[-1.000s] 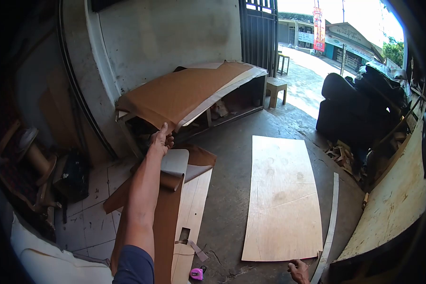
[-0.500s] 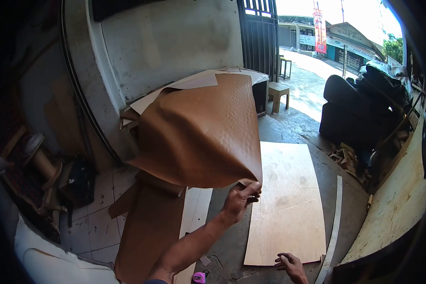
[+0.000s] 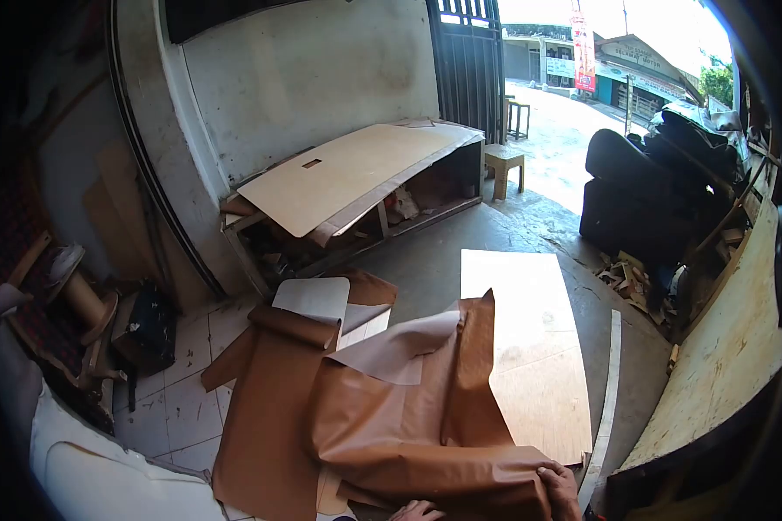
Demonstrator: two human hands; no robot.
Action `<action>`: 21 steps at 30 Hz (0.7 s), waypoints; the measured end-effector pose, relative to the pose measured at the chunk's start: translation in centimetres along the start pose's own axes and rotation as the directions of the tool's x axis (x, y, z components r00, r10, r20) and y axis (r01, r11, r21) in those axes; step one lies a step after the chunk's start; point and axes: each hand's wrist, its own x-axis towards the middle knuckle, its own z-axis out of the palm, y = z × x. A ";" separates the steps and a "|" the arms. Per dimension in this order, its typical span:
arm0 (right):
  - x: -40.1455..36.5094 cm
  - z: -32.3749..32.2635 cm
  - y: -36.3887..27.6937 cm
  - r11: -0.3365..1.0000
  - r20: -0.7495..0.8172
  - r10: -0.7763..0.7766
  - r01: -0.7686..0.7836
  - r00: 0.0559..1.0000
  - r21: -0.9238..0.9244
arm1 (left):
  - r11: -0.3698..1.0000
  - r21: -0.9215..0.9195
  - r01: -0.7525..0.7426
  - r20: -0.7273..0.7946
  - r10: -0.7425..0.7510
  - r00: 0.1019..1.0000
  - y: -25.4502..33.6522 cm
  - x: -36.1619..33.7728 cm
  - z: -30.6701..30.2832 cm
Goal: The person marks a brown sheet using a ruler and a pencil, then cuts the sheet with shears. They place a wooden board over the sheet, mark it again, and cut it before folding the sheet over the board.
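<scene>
A large sheet of brown leather-like material [image 3: 391, 412] lies in folds at the lower middle, its pale underside turned up at one corner. My right hand [image 3: 561, 486] grips its right edge, fingers wrapped over the material. At the bottom edge of the view, my left hand [image 3: 419, 511] rests against the near side of the sheet, only partly visible. Under the sheet's right part is a light plywood board [image 3: 543, 373]. To the left lies another brown piece [image 3: 269, 417], rolled at its far end, beside a pale rounded board [image 3: 313, 297].
Against the wall stands a low cabinet with a thin board [image 3: 365, 174] on top. A small stool [image 3: 503, 165] is by the gate. Dark furniture [image 3: 639, 195] and wood scraps [image 3: 626, 280] are at right. A narrow strip [image 3: 612, 373] lies beside the plywood.
The raised brown sheet has come down from in front of the cabinet onto the floor area, uncovering the cabinet top. My left hand has moved down; my right hand now grips the sheet's edge.
</scene>
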 end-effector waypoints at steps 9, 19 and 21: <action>-4.6 -12.3 5.1 0.950 -0.122 0.064 -0.098 0.990 -0.296 | 0.884 -0.179 0.432 -0.728 -0.415 0.546 -17.4 3.8 -12.3; -9.5 -14.6 5.8 0.865 -0.262 0.187 -0.285 0.947 -0.413 | 0.476 -0.848 -0.231 -0.529 -0.748 0.401 -21.5 19.7 -46.6; -11.2 -15.1 6.5 0.821 -0.306 0.203 -0.332 0.930 -0.464 | 0.488 -0.818 -0.304 -0.575 -0.717 0.395 -20.4 21.8 -50.5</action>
